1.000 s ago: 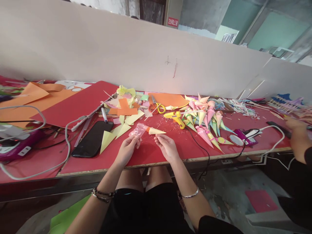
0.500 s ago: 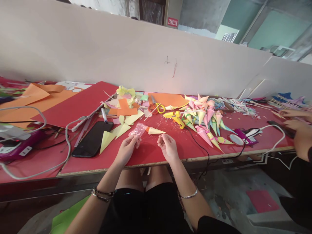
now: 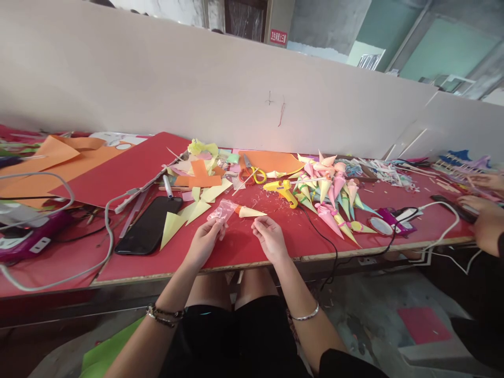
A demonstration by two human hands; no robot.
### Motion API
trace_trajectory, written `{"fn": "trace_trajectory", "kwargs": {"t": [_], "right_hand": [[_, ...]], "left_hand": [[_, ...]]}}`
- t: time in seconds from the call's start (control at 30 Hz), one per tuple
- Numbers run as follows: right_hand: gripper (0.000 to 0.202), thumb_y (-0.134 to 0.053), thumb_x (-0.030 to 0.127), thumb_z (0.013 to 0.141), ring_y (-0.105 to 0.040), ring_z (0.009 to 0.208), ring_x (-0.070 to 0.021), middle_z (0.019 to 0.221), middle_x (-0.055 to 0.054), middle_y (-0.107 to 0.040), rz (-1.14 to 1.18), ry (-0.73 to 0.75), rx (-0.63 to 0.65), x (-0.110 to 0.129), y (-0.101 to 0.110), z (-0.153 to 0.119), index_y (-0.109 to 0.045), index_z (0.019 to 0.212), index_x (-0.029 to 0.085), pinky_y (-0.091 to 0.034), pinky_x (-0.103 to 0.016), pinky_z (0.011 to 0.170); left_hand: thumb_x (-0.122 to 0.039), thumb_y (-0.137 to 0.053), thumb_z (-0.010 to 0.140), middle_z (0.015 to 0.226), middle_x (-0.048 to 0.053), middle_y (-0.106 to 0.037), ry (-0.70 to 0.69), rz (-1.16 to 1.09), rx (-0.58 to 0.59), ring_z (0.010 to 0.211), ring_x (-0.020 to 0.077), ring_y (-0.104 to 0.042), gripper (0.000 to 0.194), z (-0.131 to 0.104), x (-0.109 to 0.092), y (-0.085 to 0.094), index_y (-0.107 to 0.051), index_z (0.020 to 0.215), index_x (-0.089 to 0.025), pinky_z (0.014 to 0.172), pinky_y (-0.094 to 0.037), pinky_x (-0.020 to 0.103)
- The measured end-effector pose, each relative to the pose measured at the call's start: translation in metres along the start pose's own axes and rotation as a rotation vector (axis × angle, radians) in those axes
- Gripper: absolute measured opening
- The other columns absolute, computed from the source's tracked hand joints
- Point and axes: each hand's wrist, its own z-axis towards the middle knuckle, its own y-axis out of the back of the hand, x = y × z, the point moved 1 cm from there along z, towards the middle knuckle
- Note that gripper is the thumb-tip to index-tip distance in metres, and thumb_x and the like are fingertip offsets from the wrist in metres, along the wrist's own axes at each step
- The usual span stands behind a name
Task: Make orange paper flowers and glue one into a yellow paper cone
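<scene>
My left hand (image 3: 207, 237) pinches a small clear plastic bag (image 3: 222, 210) with a pinkish look over the red table (image 3: 236, 247). Just beyond the bag lies a pale yellow paper cone (image 3: 252, 212) with an orange end. To the right, my right hand (image 3: 270, 236) has its fingertips pressed together near the cone's tip; anything between them is too small to make out. Behind it rests a yellow glue gun (image 3: 281, 192). A pile of pastel paper cones (image 3: 328, 184) lies to the right.
Scissors (image 3: 255, 175) and paper scraps (image 3: 205, 176) lie at the back. A black phone (image 3: 147, 227) and yellow paper pieces (image 3: 173, 227) are at left. Cables cross both sides. Another person's hand (image 3: 482, 215) is at far right.
My right hand has shifted slightly left. My left hand still holds the bag. The other person's hands have moved at the far right.
</scene>
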Motion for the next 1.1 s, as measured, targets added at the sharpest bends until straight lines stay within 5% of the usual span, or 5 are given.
{"fn": "trace_trajectory", "kwargs": {"t": [0.17, 0.53, 0.8, 0.93, 1.1], "right_hand": [[0.023, -0.066, 0.036, 0.066, -0.058, 0.057, -0.0091, 0.073, -0.002, -0.067, -0.197, 0.026, 0.037, -0.001, 0.000, -0.004, -0.066, 0.080, 0.018, -0.046, -0.023, 0.059], [0.011, -0.056, 0.029, 0.078, -0.050, 0.093, -0.0185, 0.095, -0.005, -0.054, -1.169, 0.628, 0.244, 0.022, -0.014, 0.029, -0.067, 0.078, 0.025, -0.038, -0.033, 0.087], [0.012, -0.055, 0.023, 0.080, -0.056, 0.094, -0.0184, 0.104, -0.003, -0.060, -1.522, 0.688, 0.332, 0.018, -0.012, 0.041, -0.067, 0.080, 0.026, -0.011, -0.048, 0.103], [0.013, -0.054, 0.022, 0.080, -0.056, 0.093, -0.0188, 0.103, -0.006, -0.058, -1.554, 0.602, 0.382, 0.021, -0.012, 0.046, -0.066, 0.080, 0.023, -0.037, -0.034, 0.088], [0.012, -0.053, 0.025, 0.080, -0.057, 0.086, -0.0167, 0.096, -0.004, -0.057, -1.415, 0.497, 0.385, 0.021, -0.004, 0.049, -0.065, 0.081, 0.023, -0.042, -0.027, 0.076]], "left_hand": [[-0.044, -0.050, 0.073, 0.052, -0.004, -0.042, -0.004, 0.020, -0.004, 0.047, 0.0087, -0.036, 0.029, 0.000, 0.000, 0.000, -0.050, 0.061, -0.018, 0.050, -0.033, 0.023], [-0.045, -0.047, 0.075, 0.055, -0.003, -0.043, -0.021, 0.030, 0.043, 0.049, 0.0095, -0.038, 0.030, 0.002, 0.007, 0.002, -0.051, 0.063, -0.018, 0.051, -0.034, 0.023], [-0.042, -0.048, 0.077, 0.053, -0.004, -0.042, -0.023, -0.033, 0.066, 0.048, 0.0078, -0.037, 0.029, 0.001, 0.007, 0.002, -0.052, 0.064, -0.017, 0.051, -0.033, 0.022], [-0.040, -0.049, 0.076, 0.054, -0.004, -0.042, -0.019, -0.041, 0.057, 0.047, 0.0073, -0.037, 0.027, 0.000, 0.005, 0.001, -0.051, 0.065, -0.017, 0.051, -0.033, 0.021], [-0.035, -0.052, 0.070, 0.063, -0.004, -0.046, 0.010, -0.076, 0.013, 0.050, 0.0074, -0.039, 0.018, -0.001, -0.001, -0.003, -0.051, 0.073, -0.018, 0.053, -0.034, 0.022]]}}
